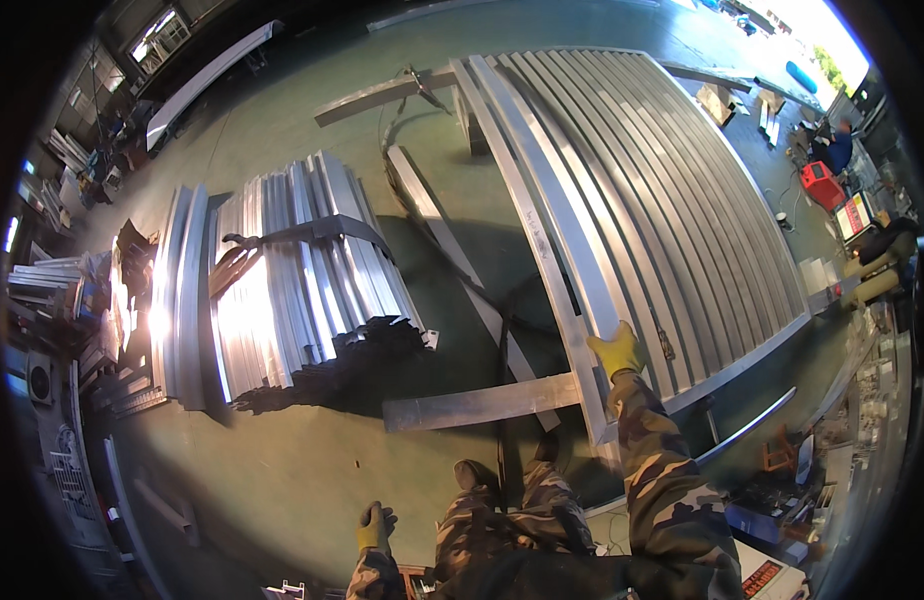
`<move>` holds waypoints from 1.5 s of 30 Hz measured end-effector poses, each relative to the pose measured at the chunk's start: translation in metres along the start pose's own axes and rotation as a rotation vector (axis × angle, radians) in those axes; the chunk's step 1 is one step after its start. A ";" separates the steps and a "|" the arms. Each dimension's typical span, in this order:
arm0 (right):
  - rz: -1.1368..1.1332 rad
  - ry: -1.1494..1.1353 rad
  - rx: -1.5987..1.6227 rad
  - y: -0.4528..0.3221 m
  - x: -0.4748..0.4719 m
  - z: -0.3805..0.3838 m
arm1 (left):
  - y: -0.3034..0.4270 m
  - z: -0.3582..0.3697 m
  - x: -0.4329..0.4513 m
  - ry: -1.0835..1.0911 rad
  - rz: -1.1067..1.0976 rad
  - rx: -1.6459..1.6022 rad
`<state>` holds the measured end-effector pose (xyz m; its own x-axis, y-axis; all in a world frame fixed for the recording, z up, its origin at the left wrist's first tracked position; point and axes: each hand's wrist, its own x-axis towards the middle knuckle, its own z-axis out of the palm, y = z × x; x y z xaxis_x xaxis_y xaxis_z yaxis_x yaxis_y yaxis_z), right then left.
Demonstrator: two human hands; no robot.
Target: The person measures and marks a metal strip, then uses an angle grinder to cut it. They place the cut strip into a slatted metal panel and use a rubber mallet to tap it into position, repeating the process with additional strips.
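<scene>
My right hand [618, 352], in a yellow work glove, holds the near end of a pale metal slat [563, 202]. This slat lies along the left side of a large slatted metal panel [679, 195], just inside the outer frame bar [533, 225], which bears handwriting. The panel rests raised on metal beams, one of them a near support beam [480, 403] sticking out to the left. Low in the view, my left hand [375, 526] hangs gloved over the floor, fingers loosely curled and apart, with nothing visible in it.
A strapped bundle of metal profiles [282, 277] stands to the left, with loose profiles [180, 292] beside it. A long bar [447, 247] and a dark hose [462, 277] cross the floor ahead of my feet. Far right are a red machine [822, 186] and a person [839, 146].
</scene>
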<state>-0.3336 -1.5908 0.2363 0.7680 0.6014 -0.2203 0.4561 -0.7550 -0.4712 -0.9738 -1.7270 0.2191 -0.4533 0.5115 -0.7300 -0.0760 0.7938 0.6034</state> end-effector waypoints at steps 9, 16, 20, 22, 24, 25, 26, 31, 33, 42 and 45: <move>0.036 -0.019 -0.125 0.025 0.109 0.055 | 0.016 0.130 -0.011 -0.027 0.046 0.131; -0.017 0.053 -0.126 0.066 0.131 0.115 | 0.119 0.340 0.047 -0.342 0.818 0.657; -0.023 0.067 -0.172 0.077 0.124 0.139 | 0.181 0.513 0.051 -0.678 1.083 0.841; -0.098 0.102 -0.058 0.078 0.124 0.157 | 0.207 0.584 0.048 -0.761 1.373 0.924; -0.192 0.227 0.014 0.104 0.126 0.170 | 0.206 0.655 0.039 -0.784 1.666 0.961; -0.180 0.247 0.017 0.103 0.129 0.178 | 0.212 0.679 0.035 -0.820 1.745 1.021; -0.165 0.266 0.021 0.101 0.132 0.186 | 0.212 0.701 0.034 -0.885 1.795 1.035; -0.095 0.250 0.078 0.093 0.133 0.186 | 0.189 0.777 0.039 -1.045 2.087 1.262; -0.143 0.410 -0.085 0.092 0.124 0.198 | 0.173 0.800 0.047 -1.180 2.188 1.296; -0.006 0.426 0.129 0.093 0.126 0.198 | 0.156 0.837 0.055 -1.453 2.366 1.159; 0.005 0.412 0.185 0.084 0.132 0.203 | 0.167 0.834 0.046 -1.399 2.360 1.300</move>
<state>-0.2853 -1.5218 -0.0054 0.9018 0.4157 0.1178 0.3929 -0.6756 -0.6239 -0.2667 -1.2966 0.0191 0.9414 -0.3346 0.0423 -0.3355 -0.9167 0.2172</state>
